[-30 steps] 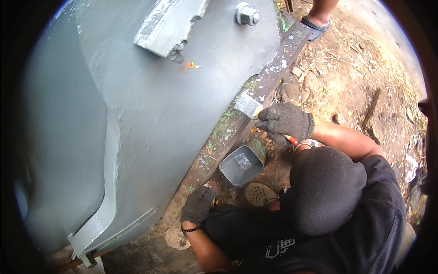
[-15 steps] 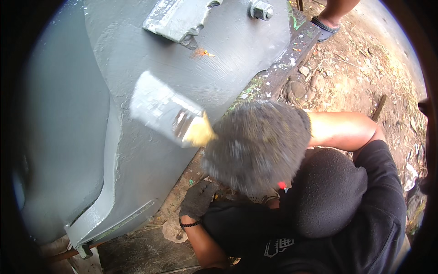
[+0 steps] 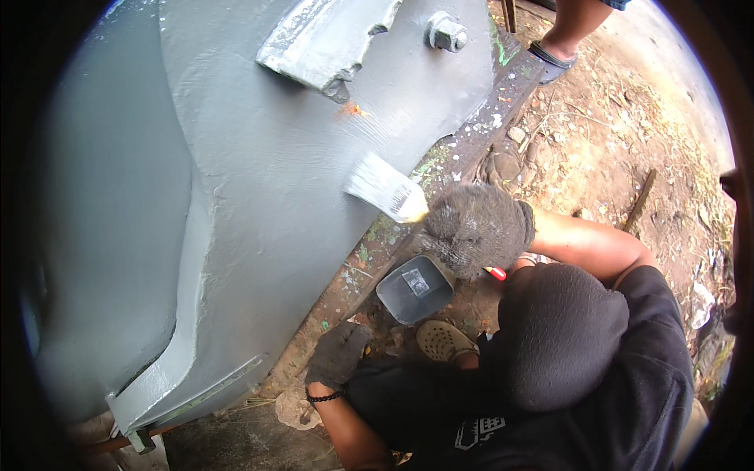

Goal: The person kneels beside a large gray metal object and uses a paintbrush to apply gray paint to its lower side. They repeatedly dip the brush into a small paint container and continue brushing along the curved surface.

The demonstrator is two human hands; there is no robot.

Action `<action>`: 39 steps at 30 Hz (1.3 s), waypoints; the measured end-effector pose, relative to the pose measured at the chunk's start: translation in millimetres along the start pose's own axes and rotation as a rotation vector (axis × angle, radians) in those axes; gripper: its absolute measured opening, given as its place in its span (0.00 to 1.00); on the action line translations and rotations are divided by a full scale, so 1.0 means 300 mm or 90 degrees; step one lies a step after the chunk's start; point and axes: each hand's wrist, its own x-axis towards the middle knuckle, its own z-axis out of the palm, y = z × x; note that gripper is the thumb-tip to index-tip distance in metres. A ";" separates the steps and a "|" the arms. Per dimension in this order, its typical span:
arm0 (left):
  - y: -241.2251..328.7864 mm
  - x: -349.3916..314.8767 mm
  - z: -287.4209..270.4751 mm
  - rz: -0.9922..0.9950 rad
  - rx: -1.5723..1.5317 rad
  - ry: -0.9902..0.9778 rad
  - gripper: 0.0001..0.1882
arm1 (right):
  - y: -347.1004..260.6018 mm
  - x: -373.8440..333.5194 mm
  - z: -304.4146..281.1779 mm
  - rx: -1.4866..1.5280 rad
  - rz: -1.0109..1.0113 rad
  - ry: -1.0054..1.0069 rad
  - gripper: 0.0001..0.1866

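My right hand (image 3: 475, 231), in a dark grey knit glove, is closed around a paintbrush (image 3: 385, 188). Its broad, pale, paint-coated bristles touch or hover just over a large grey painted metal piece (image 3: 267, 188). The brush handle's red end (image 3: 495, 273) sticks out behind the glove. Below that hand stands a grey plastic tub (image 3: 397, 306) with grey paint inside. My left hand (image 3: 338, 357), also gloved, is curled near the lower edge of the metal piece, left of the tub. What its fingers hold, if anything, is hidden.
On the metal piece are a jagged-edged block (image 3: 326, 47) and a hex bolt (image 3: 447, 33). A paint-spattered beam (image 3: 471, 133) runs along its edge. Another person's foot in a dark clog (image 3: 554, 61) is at upper right, on littered dirt ground (image 3: 605, 149). My light clog (image 3: 444, 341) shows below the tub.
My right hand and the brush have moved right and farther from the camera, down toward the metal surface. The tub has come into sight. My left hand has barely shifted.
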 end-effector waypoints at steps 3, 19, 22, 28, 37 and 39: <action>-0.028 0.012 0.009 -0.017 0.002 -0.014 0.22 | 0.000 0.107 -0.044 0.000 0.074 0.050 0.25; -0.021 0.048 0.018 0.004 0.032 -0.017 0.22 | 0.086 0.026 -0.150 0.002 0.148 0.146 0.30; 0.049 0.045 0.006 -0.006 0.003 -0.012 0.22 | 0.114 -0.059 -0.079 0.076 0.277 0.066 0.28; 0.023 0.081 0.028 -0.043 -0.027 -0.045 0.21 | 0.060 -0.294 0.027 0.098 0.287 -0.012 0.27; -0.001 0.069 0.025 0.012 -0.040 -0.033 0.21 | 0.142 0.034 -0.183 -0.092 0.088 0.106 0.24; 0.013 0.077 0.026 0.005 -0.033 -0.036 0.20 | 0.150 -0.083 -0.091 -0.011 0.187 0.058 0.26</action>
